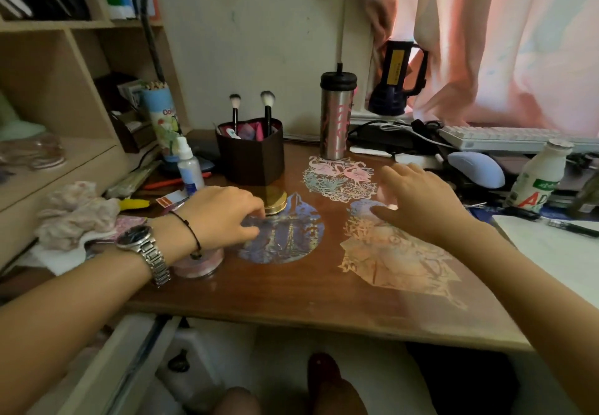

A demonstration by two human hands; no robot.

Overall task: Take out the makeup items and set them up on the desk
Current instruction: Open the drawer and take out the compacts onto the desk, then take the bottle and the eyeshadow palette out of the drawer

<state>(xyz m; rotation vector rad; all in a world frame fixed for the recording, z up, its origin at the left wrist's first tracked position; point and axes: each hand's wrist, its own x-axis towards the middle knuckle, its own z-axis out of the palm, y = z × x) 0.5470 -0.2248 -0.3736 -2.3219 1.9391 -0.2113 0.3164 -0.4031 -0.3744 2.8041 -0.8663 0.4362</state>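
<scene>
A round gold compact is seen at the middle of the frame, on the wooden desk just in front of a dark brown heart-shaped organiser. The compact is touched by the fingertips of the left hand, whose fingers are curled down around its near side; whether it is actually gripped cannot be told. A steel wristwatch and a thin black cord bracelet are worn on that wrist, under which a pink-filled clear jar is partly hidden. Two makeup brushes are stood upright in the organiser.

The right hand is held empty to the right of centre, fingers spread wide and flat, low over paper-cut decorations that lie on the desktop.

Behind these, a steel tumbler with a black lid and pink markings is stood upright. To the left, a small white dropper bottle and a pencil tube with the partial letters "Col" are seen. At the right edge, a white drink bottle bearing a large red "A" and green characters is set near a pale blue mouse and a white keyboard.
</scene>
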